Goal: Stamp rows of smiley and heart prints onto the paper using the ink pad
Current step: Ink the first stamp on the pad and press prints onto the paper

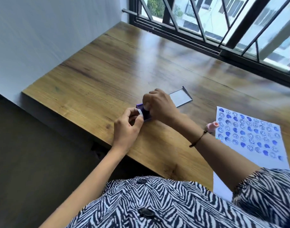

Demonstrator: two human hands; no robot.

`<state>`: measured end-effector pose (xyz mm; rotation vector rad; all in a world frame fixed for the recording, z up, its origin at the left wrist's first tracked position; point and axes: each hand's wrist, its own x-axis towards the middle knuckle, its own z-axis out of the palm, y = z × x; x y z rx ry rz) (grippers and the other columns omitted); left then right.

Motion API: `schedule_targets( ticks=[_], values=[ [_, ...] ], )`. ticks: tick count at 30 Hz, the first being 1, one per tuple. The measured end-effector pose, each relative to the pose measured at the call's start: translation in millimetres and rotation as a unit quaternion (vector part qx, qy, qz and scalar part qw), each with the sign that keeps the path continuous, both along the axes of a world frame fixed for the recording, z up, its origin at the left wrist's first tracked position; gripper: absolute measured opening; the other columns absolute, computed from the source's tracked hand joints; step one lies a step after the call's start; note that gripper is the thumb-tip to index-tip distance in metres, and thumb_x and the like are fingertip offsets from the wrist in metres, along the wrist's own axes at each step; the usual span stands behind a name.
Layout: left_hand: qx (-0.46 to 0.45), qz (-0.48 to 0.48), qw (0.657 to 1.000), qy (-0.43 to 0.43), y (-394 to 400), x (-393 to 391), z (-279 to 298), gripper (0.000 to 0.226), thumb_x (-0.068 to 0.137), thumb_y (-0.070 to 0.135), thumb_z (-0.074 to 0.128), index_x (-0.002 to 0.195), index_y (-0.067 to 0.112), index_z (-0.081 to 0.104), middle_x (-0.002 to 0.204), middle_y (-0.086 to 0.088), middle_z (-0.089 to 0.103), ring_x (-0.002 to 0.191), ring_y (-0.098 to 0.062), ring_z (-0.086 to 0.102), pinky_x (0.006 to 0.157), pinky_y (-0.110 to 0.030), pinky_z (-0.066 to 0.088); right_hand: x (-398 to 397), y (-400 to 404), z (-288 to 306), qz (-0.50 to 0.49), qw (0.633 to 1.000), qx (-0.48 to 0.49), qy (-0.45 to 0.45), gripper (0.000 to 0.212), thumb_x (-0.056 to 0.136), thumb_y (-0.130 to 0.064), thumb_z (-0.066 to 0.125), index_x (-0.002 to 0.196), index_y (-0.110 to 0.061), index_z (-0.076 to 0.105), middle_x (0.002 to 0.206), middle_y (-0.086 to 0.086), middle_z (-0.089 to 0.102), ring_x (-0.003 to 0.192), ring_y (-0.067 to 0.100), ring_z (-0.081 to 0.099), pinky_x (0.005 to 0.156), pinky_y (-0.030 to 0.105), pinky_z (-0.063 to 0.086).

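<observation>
The white paper [249,134] lies on the right of the wooden table, covered with rows of blue smiley and heart prints. A purple ink pad [145,112] sits left of centre. My right hand [159,106] is closed over a stamp pressed down on the pad; the stamp is mostly hidden under the fingers. My left hand [127,127] pinches a small white piece [140,112] at the pad's near left edge. A pink stamp [212,126] lies by the paper's left edge, behind my right forearm.
The ink pad's clear lid [180,97] lies flat just beyond my right hand. The wooden table [98,74] runs along a barred window [223,22] at the back. A white wall is at the left and a dark floor lies beyond the table's near-left edge.
</observation>
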<state>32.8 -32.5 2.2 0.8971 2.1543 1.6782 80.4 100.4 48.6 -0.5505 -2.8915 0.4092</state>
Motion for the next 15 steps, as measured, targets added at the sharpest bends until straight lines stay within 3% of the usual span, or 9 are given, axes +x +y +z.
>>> schedule_targets(
  ticks=[2,5,9,12,15],
  values=[
    [0.000,-0.004,1.000,-0.002,-0.5,0.5,-0.9,0.011,0.081,0.016,0.059,0.088,0.025,0.058,0.079,0.012,0.063,0.071,0.010,0.059,0.064,-0.004,0.043,-1.6,6.9,4.0,-0.014,0.999,-0.008,0.028,0.017,0.076,0.002,0.049,0.081,-0.002,0.065,0.088,0.017,0.070,0.083,0.028,0.049,0.067,0.039,0.047],
    [-0.006,-0.007,1.000,0.005,-1.6,1.3,0.5,0.013,0.081,0.016,0.059,0.087,0.028,0.057,0.079,0.018,0.061,0.072,0.013,0.058,0.062,0.000,0.040,10.0,-9.5,-7.7,0.007,0.999,0.042,-0.012,0.014,0.080,-0.008,0.052,0.091,-0.002,0.057,0.096,0.017,0.062,0.092,0.031,0.052,0.068,0.038,0.045],
    [-0.005,-0.005,1.000,0.003,-1.6,2.3,1.3,0.009,0.080,0.021,0.058,0.087,0.026,0.058,0.079,0.009,0.064,0.070,0.010,0.059,0.061,-0.001,0.040,2.9,4.7,3.3,-0.022,1.000,-0.015,-0.002,0.014,0.075,0.003,0.049,0.079,-0.001,0.061,0.087,0.019,0.067,0.086,0.035,0.056,0.065,0.039,0.046],
    [-0.009,0.001,1.000,0.005,-0.5,2.5,0.6,0.014,0.076,0.025,0.055,0.088,0.021,0.060,0.079,0.006,0.065,0.067,0.003,0.060,0.062,-0.003,0.041,6.3,4.3,-1.6,-0.042,0.998,0.009,0.035,0.015,0.075,0.005,0.047,0.079,0.000,0.061,0.085,0.020,0.065,0.083,0.035,0.055,0.060,0.036,0.039],
    [-0.012,0.002,1.000,0.009,-0.7,2.7,0.3,0.012,0.078,0.022,0.056,0.089,0.019,0.061,0.079,0.004,0.065,0.070,0.007,0.059,0.061,-0.001,0.040,12.7,-1.2,-8.9,-0.030,0.999,-0.004,0.011,0.016,0.073,0.007,0.046,0.082,0.001,0.059,0.088,0.021,0.062,0.082,0.035,0.054,0.058,0.033,0.033]
  ],
)
